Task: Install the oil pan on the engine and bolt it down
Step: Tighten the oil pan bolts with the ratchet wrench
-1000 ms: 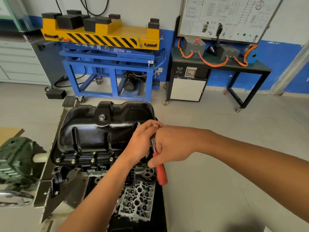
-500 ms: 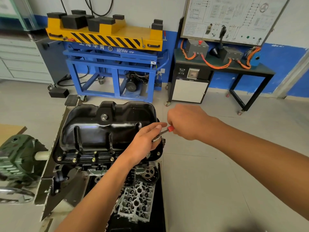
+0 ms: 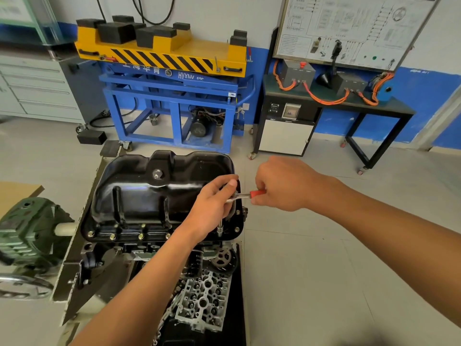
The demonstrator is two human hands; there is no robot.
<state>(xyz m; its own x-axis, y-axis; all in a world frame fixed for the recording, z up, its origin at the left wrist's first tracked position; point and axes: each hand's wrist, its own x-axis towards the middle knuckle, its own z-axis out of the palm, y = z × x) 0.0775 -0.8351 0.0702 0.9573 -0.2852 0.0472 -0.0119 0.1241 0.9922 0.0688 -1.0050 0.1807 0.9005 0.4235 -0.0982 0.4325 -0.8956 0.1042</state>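
Observation:
The black oil pan (image 3: 154, 193) lies upside down on the engine (image 3: 204, 295), with several brass-coloured bolts (image 3: 141, 236) along its near flange. My left hand (image 3: 212, 208) grips the head of a ratchet wrench (image 3: 240, 195) over the pan's right near corner. A socket extension (image 3: 220, 228) runs down from the head to the flange. My right hand (image 3: 279, 183) grips the wrench's red handle (image 3: 257, 193), which points right, level with the floor.
The engine sits on a stand with a green gearbox (image 3: 30, 236) and a handwheel (image 3: 22, 285) at the left. A blue and yellow lift cart (image 3: 172, 91) and a black bench (image 3: 336, 106) stand behind. Grey floor lies to the right.
My right hand has swung the red handle from pointing toward me round to the right, away from the engine. My left hand has stayed on the wrench head.

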